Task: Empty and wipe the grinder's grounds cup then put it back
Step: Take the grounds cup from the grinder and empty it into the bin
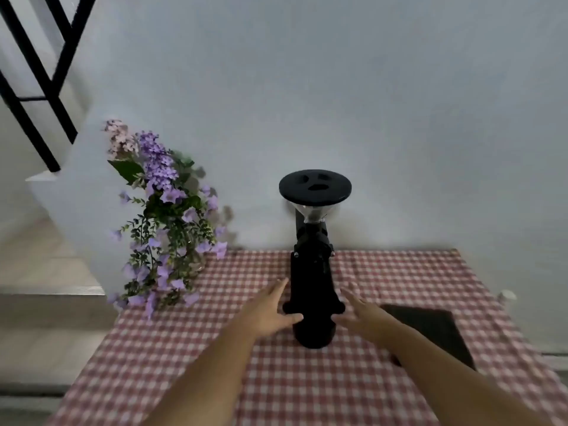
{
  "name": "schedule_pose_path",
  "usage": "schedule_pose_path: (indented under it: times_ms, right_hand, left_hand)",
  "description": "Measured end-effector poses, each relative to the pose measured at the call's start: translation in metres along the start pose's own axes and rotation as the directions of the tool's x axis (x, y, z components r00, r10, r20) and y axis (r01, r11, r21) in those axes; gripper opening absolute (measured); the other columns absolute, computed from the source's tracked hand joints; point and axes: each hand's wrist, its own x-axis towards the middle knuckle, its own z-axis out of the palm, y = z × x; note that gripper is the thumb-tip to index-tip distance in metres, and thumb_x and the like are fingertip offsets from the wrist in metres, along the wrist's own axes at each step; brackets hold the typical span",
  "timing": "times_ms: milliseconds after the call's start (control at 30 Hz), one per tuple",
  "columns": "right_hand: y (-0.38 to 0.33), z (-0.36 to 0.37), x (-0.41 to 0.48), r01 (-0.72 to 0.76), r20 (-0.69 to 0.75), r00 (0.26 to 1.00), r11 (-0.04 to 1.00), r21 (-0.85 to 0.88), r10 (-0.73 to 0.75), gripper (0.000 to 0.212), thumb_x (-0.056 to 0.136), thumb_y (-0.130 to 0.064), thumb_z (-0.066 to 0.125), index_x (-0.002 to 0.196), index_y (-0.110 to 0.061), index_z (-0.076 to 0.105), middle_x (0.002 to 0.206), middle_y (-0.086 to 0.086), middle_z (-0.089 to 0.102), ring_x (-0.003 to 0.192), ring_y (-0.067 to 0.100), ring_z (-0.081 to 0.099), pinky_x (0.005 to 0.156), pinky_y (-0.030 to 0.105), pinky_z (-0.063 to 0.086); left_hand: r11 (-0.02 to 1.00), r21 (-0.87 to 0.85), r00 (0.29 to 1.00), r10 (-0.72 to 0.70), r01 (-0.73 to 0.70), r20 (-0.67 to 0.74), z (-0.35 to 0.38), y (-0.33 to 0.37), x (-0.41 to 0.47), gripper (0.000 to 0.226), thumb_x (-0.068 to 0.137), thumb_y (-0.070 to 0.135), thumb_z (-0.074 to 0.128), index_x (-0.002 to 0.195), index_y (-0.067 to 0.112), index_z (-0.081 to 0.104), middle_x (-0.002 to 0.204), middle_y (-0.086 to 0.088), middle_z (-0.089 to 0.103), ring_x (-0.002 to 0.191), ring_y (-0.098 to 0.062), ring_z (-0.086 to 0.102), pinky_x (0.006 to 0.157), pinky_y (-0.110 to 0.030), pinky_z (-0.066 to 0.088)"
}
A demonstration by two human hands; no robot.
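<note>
You are holding your 2 hands, left hand [270,312] and right hand [359,315], apart with fingers spread and gripping nothing, on either side of the tall black coffee grinder [310,272]. Its round black grounds cup [313,335] is sitting docked between them, so emptying, wiping and returning are probably all remaining.

- home, by the look: red gingham tablecloth [307,379], vase of purple flowers [166,216]
- black stair railing [33,87], plain white wall [338,87]
</note>
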Motion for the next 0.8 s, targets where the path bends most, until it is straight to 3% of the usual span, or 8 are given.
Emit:
schedule_pose_path:
  times_ms: [100,233,367,500,633,800]
  right_hand:
    - [0.007,0.014,0.008,-0.025,0.027,0.999,0.999,0.048,0.023,0.101,0.074,-0.064,0.062,0.147,-0.041,-0.004,0.155,0.009,0.027,0.132,0.032,0.041,0.103,0.040,0.041]
    - [0.016,0.029,0.024,0.014,-0.010,1.000,0.998,0.055,-0.013,0.113,0.070,-0.053,0.073,0.147,-0.039,-0.009,0.146,0.009,0.041,0.114,0.031,0.056,0.084,0.031,0.046]
    - [0.015,0.045,0.034,0.058,-0.066,0.996,0.994,0.088,-0.052,0.118,0.071,-0.040,0.079,0.145,-0.040,-0.014,0.145,0.002,0.044,0.118,0.024,0.055,0.088,0.028,0.046]
    - [0.012,0.054,0.047,0.090,-0.120,0.991,0.977,0.193,-0.068,0.121,0.073,-0.030,0.079,0.144,-0.036,-0.018,0.144,0.002,0.045,0.118,0.020,0.056,0.081,0.022,0.043]
    - [0.007,0.057,0.051,0.120,-0.167,0.982,0.970,0.209,-0.086,0.119,0.072,-0.024,0.080,0.146,-0.029,-0.014,0.138,0.002,0.048,0.116,0.017,0.055,0.079,0.018,0.041]
    - [0.006,0.061,0.045,0.140,-0.192,0.978,0.947,0.289,-0.086,0.120,0.068,-0.022,0.083,0.145,-0.035,-0.008,0.136,-0.002,0.046,0.108,0.009,0.052,0.082,0.020,0.045]
  left_hand:
    - [0.988,-0.153,0.999,0.018,-0.011,0.041,0.019,-0.007,0.003,0.110,0.080,0.062,0.070,0.157,0.040,-0.005,0.167,0.007,0.008,0.150,-0.020,0.021,0.118,-0.041,0.028]
    - [0.960,-0.277,0.998,-0.005,0.021,0.059,0.045,-0.017,0.018,0.121,0.069,0.059,0.081,0.151,0.054,-0.009,0.163,0.007,0.025,0.144,-0.020,0.035,0.112,-0.045,0.039]
    - [0.906,-0.421,0.999,0.047,-0.042,0.001,0.059,-0.013,0.027,0.109,0.077,0.046,0.081,0.153,0.049,0.003,0.148,0.017,0.038,0.130,-0.006,0.042,0.104,-0.031,0.041]
    - [0.852,-0.524,0.999,-0.016,-0.005,-0.036,0.070,-0.010,0.040,0.100,0.076,0.046,0.079,0.148,0.059,0.010,0.145,0.011,0.049,0.123,-0.014,0.055,0.098,-0.042,0.052]
    - [0.872,-0.489,0.994,-0.070,0.022,-0.081,0.077,-0.014,0.046,0.099,0.083,0.026,0.078,0.152,0.050,0.010,0.147,0.008,0.048,0.129,-0.017,0.052,0.101,-0.039,0.050]
    - [0.911,-0.412,0.995,-0.003,-0.037,-0.097,0.072,-0.021,0.044,0.093,0.090,0.030,0.070,0.153,0.051,0.006,0.144,0.006,0.053,0.124,-0.016,0.057,0.093,-0.028,0.050]
